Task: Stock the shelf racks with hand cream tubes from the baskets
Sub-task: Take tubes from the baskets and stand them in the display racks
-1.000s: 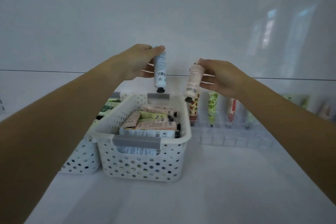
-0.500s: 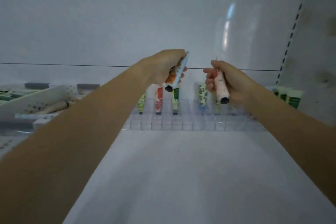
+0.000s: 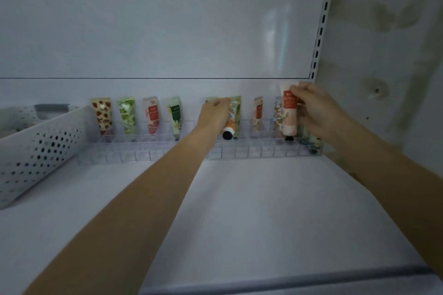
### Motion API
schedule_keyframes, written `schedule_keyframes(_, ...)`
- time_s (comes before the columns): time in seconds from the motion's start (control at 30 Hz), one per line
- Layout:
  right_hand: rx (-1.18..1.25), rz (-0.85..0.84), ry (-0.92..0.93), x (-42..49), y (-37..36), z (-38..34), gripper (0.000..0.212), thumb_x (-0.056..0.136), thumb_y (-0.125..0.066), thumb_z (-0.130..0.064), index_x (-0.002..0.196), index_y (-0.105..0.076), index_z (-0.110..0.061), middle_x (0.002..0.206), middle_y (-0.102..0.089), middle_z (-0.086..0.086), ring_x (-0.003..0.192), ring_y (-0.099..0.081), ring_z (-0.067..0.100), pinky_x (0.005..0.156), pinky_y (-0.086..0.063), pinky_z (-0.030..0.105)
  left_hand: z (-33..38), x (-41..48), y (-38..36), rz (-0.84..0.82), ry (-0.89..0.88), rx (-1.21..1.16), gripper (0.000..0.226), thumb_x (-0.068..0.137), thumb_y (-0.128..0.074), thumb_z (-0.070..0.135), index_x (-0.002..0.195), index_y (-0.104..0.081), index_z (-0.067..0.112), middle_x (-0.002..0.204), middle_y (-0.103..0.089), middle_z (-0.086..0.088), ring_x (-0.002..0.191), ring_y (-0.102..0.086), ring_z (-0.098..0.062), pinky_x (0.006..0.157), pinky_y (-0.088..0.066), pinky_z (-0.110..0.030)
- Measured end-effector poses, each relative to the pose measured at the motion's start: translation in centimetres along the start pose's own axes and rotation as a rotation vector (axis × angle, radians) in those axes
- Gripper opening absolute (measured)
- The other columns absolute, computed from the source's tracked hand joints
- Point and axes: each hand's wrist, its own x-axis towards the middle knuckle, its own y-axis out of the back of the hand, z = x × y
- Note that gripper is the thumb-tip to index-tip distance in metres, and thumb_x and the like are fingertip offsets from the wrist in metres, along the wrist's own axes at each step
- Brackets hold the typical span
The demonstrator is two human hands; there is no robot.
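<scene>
- The hand cream tubes look light, soft-walled and glossy. They would likely dent under a hard squeeze and could slip, so the best hold is probably high on the body near the flat crimp, leaving the cap end free to enter a slot.
- The right hand (image 3: 318, 112) has its fingers pinching the upper part of a pink tube (image 3: 288, 117). The tube is upright, cap down, just above the right part of the clear rack (image 3: 148, 151) at the far edge of the shelf (image 3: 239, 211).
- The left hand (image 3: 214, 115) has its fingers curled round an orange tube (image 3: 229, 126) over the rack's middle. The hand hides most of the tube, and its black cap pokes out below, tilted nearward.
- The rack holds a row of standing tubes (image 3: 152, 114) in its far cells, caps down.
- The perforated white basket (image 3: 43, 148) sits at the left; its near wall hides the contents.
</scene>
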Motion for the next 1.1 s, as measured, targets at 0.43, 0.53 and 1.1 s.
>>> schedule_keyframes(0.43, -0.742, 0.063, 0.377, 4.8, -1.7, 0.3, 0.006, 0.096, -0.046, -0.012, 0.095, -0.047, -0.018, 0.076, -0.048, -0.01, 0.066, -0.046, 0.003, 0.054, -0.042, 0.009, -3.9, 0.5, 1.0, 0.012, -0.005, -0.054, 0.042, 0.095, -0.05, 0.015, 0.136, -0.045, 0.013, 0.134, -0.048, -0.01, 0.1, -0.056, -0.021, 0.063, -0.054, -0.022)
schedule_keyframes(0.53, -0.809, 0.023, 0.342, 5.9, -1.8, 0.8, 0.007, 0.096, -0.045, -0.011, 0.097, -0.047, -0.018, 0.072, -0.048, -0.007, 0.061, -0.044, 0.005, 0.046, -0.036, 0.014, -3.9, 0.4, 1.1, 0.006, 0.008, -0.099, 0.042, 0.095, -0.049, 0.012, 0.137, -0.045, 0.012, 0.134, -0.048, -0.01, 0.093, -0.055, -0.019, 0.054, -0.052, -0.017)
schedule_keyframes(1.1, -1.569, -0.064, 0.413, 7.7, -2.0, -0.2, 0.026, 0.092, -0.049, -0.014, 0.114, -0.061, -0.011, 0.12, -0.051, 0.019, 0.115, -0.041, 0.035, 0.094, -0.038, 0.04, -3.5, 0.1, 1.5, -0.025, 0.037, -0.119, 0.04, 0.097, -0.043, 0.009, 0.137, -0.043, 0.011, 0.131, -0.051, -0.015, 0.085, -0.057, -0.018, 0.059, -0.053, -0.021)
